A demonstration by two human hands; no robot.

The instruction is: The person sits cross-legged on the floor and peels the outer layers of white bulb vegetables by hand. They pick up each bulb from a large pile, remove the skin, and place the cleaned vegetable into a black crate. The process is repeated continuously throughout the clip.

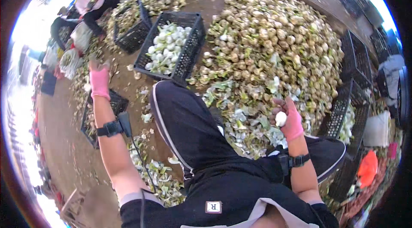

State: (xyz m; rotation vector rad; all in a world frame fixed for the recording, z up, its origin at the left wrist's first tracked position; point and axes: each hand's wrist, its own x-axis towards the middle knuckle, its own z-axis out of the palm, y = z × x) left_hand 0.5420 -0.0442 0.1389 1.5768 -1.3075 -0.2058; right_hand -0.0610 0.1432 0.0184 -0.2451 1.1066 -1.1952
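Observation:
My right hand [288, 118], in a pink glove with dirty fingertips, holds a clean white garlic bulb [280, 119]. Below and beyond it spreads a big heap of unpeeled garlic bulbs [273, 35]. Stripped husks and leaves [248, 125] cover the heap's near side. My left hand [99, 78], gloved in pink too, is stretched out to the left. Its fingers are blurred, so its grip is unclear. Just beside its wrist is a small white piece [87, 87], possibly a bulb. Under that forearm stands a small black crate [119, 101].
Beyond my knee, a black plastic crate [190, 57] holds clean white bulbs [169, 46]. Another crate [132, 36] stands to its left. More crates [351, 99] line the right side. A seated person [93, 1] works at the upper left, near plastic bags [69, 62]. Husks [161, 179] litter the floor.

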